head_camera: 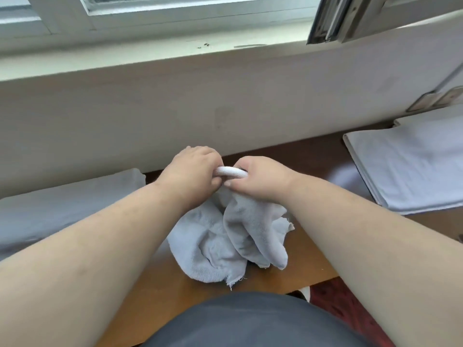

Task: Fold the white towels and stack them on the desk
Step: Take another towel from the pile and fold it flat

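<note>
Both hands, left point(191, 169) and right point(260, 177), pinch the rolled top edge of the towel point(225, 236); its rest hangs crumpled below the grip onto the desk point(155, 294).

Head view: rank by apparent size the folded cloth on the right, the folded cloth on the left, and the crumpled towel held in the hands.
1-2. Right cloth and left cloth: they look alike in area, and both run off the frame, so no ranking.
3. Towel: clearly smallest, bunched up and partly hidden by the hands.
</note>
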The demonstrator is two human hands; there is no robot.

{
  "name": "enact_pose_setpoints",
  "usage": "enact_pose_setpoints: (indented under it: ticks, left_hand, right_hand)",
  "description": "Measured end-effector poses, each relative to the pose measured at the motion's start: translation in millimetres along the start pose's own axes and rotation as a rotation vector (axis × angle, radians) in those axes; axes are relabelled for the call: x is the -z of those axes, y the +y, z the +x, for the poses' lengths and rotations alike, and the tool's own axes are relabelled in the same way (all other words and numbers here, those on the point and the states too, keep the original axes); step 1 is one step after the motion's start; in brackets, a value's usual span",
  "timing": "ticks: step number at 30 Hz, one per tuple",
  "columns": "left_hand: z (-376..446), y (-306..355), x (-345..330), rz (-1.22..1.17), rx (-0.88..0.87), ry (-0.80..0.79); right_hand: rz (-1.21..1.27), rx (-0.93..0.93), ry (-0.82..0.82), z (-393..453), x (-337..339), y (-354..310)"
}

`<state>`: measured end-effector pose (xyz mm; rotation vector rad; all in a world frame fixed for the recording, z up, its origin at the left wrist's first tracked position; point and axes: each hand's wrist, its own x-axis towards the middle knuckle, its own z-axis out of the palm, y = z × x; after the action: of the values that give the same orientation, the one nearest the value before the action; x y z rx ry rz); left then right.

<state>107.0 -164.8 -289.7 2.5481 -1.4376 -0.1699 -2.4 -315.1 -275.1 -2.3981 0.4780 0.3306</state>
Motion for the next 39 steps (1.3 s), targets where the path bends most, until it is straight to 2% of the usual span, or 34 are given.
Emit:
enact_pose_setpoints:
  ticks: [3,6,10,12,14,17,20,24,27,29,31,34,39]
  left_hand:
    - [3,-3,8,0.018,0.025,-0.029]
    - [4,-3,11,0.015,0.072,-0.051]
    - [15,7,9,0.066,0.136,-0.147]
    - [25,17,6,0.013,0.121,-0.235]
    - [37,40,4,-0.097,-0.013,-0.297]
    - [58,93,-6,-0.149,-0.242,-0.276]
    - [89,129,-10,-0.143,-0.256,-0.267]
    - [118,139,-10,-0.14,-0.218,-0.395]
    - [131,146,-11,-0.155,-0.256,-0.346]
    - [138,149,-10,-0.211,-0.225,-0.334]
    - [141,147,-9,-0.305,-0.127,-0.34]
    - [149,141,-6,-0.358,-0.014,-0.369]
    - [170,166,-11,-0.212,-0.093,-0.55]
  right_hand:
    - [-0.14,-0.086,-0.296,-14,10,30]
    - [-0.26,-0.192,-0.42,-28,2,68]
    - [-0.122,-0.209,-0.271,-38,2,99]
    - [-0.037,-0.19,-0.182,-39,14,104]
    - [0.004,-0.157,-0.129,-40,31,106]
    - [-0.058,-0.114,-0.07,-38,54,105]
    - [-0.079,-0.11,-0.044,-40,76,114]
    - [0.261,-0.136,0.016,-55,85,154]
    - [0.782,-0.109,-0.01,-69,62,189]
    - [0.991,-0.117,-0.069,-72,34,208]
    - [1.033,-0.199,-0.07,-71,4,216]
    - [1.039,-0.328,0.034,-65,-20,218]
    - [1.167,-0.28,0.1,-61,-8,220]
